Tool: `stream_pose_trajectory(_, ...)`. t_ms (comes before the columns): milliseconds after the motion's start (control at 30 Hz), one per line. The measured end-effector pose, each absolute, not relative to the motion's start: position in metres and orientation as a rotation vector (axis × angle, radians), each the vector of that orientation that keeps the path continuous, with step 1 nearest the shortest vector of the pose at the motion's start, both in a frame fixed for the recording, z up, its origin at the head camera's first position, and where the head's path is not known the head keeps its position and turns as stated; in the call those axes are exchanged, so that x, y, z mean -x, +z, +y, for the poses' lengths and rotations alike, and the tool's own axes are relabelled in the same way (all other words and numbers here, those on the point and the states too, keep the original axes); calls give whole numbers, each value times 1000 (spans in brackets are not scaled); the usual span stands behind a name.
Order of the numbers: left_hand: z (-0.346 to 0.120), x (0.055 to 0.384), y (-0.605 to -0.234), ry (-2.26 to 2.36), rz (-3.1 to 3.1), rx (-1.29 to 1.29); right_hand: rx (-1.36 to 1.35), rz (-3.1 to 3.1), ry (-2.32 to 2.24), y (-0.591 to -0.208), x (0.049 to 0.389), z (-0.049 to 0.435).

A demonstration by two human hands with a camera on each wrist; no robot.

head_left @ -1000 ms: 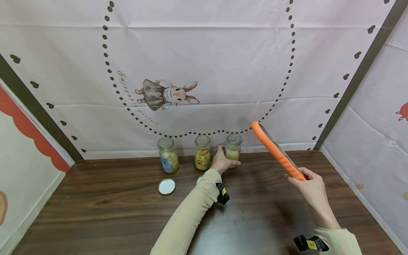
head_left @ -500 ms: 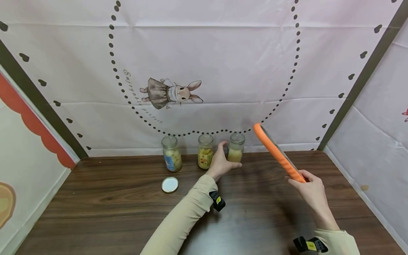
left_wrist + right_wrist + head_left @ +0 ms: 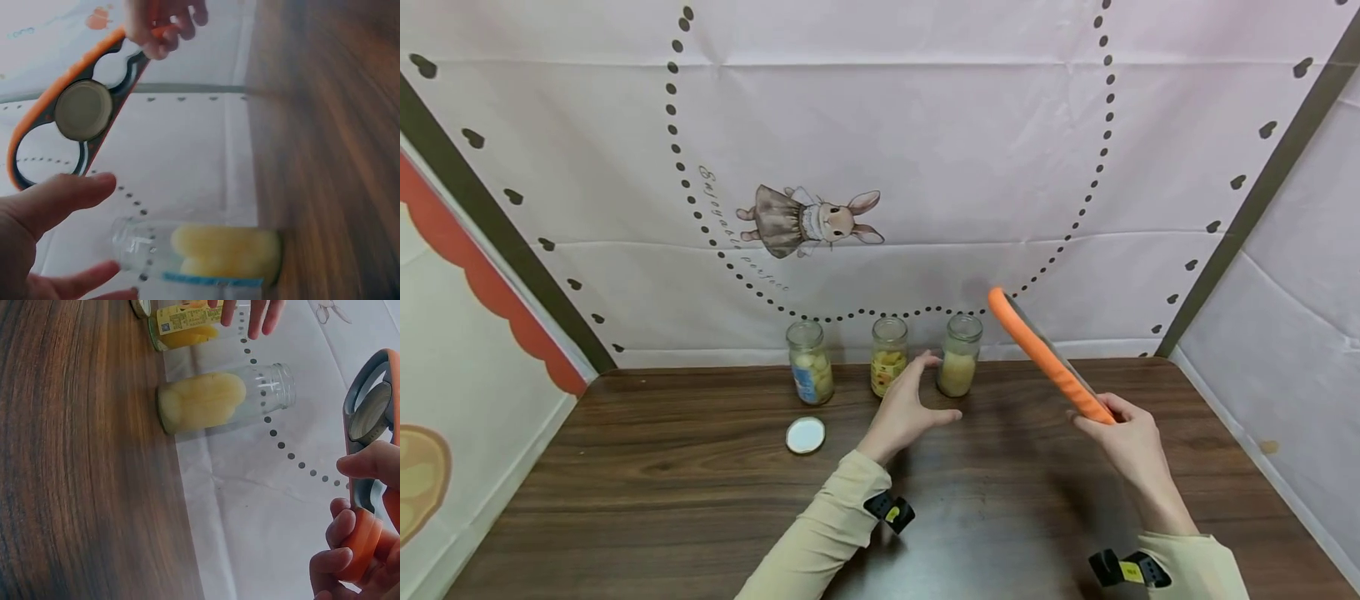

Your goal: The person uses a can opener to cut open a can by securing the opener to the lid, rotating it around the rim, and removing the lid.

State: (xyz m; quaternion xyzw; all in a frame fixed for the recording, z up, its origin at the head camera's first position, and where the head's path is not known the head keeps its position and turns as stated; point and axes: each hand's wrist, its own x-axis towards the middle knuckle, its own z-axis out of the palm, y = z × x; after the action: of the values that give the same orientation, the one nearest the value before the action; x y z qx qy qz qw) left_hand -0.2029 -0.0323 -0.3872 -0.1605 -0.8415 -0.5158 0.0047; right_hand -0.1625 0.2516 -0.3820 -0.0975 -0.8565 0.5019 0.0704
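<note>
My right hand (image 3: 1138, 450) grips an orange and grey jar opener (image 3: 1048, 354) by its handle, raised over the table's right side. A round metal lid (image 3: 84, 110) sits in one of the opener's rings, as the left wrist view shows. My left hand (image 3: 901, 417) is apart from the right-hand glass jar (image 3: 958, 371), thumb and fingers spread, with nothing in it. That jar has no lid and holds pale yellow fruit pieces. The left hand partly overlaps the middle jar (image 3: 888, 350), which has a yellow label.
A third lidless jar (image 3: 809, 371) with a blue label stands at left in the row along the table's back edge. In front of it lies a white lid (image 3: 806, 435). A printed cloth (image 3: 962, 167) hangs behind the brown wooden table (image 3: 662, 508).
My left hand has drawn back from the right-hand jar, moving toward me and slightly left. My right hand keeps the jar opener in nearly the same place.
</note>
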Motion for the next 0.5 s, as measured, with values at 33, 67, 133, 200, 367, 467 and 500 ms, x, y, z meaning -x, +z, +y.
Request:
stream_pose_trajectory(33,-35,201,-387,-1611,-2643,520,285,-2579,1520,-382,162,251)
stream_pose_trajectory(67,-38,198,-386,-1607,-2654,527,272,-2586,1521,-381,162,250)
stream_pose_trajectory(133,-44,195,-385,-1606,-2678,538,238,-2596,1520,-382,161,248)
stream_pose_trajectory(200,-50,192,-385,-1630,-2694,550,187,-2597,1515,-382,160,246)
stream_pose_trajectory(367,-64,189,-387,-1879,-2710,569,18,-2595,1498,-386,157,237)
stream_pose_trajectory(467,-70,186,-387,-2075,-2681,565,-69,-2603,1485,-389,154,231)
stream_pose_trajectory(500,-72,185,-387,-2147,-2660,561,-98,-2609,1476,-390,154,228)
